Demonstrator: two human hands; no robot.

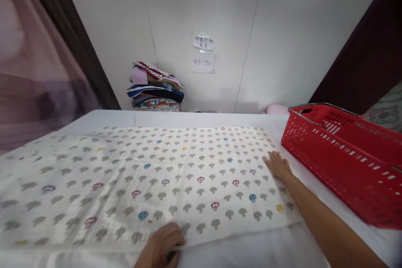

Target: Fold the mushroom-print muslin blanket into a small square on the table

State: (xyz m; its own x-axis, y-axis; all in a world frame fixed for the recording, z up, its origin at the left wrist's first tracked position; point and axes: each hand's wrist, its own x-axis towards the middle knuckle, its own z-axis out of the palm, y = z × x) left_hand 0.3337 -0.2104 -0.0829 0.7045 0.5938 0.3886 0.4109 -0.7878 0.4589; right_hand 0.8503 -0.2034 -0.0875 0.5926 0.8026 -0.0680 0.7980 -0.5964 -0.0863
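Note:
A white cloth (188, 167) printed with grey and coloured mushrooms lies spread out, with soft wrinkles in its left half. At its near edge my left hand (163, 243) is closed, the fingers curled and pinching the hem. My right hand (278, 165) rests flat on the cloth's right border with the fingers apart, the forearm reaching in from the lower right. The cloth's left end runs out of view.
A red plastic basket (339, 159) with metal handles stands at the right on the white-covered table (245, 249). Behind the table is a stack of folded fabrics (155, 88). Paper signs (204, 63) hang on the wall, and a sheer pink curtain (40, 75) hangs at left.

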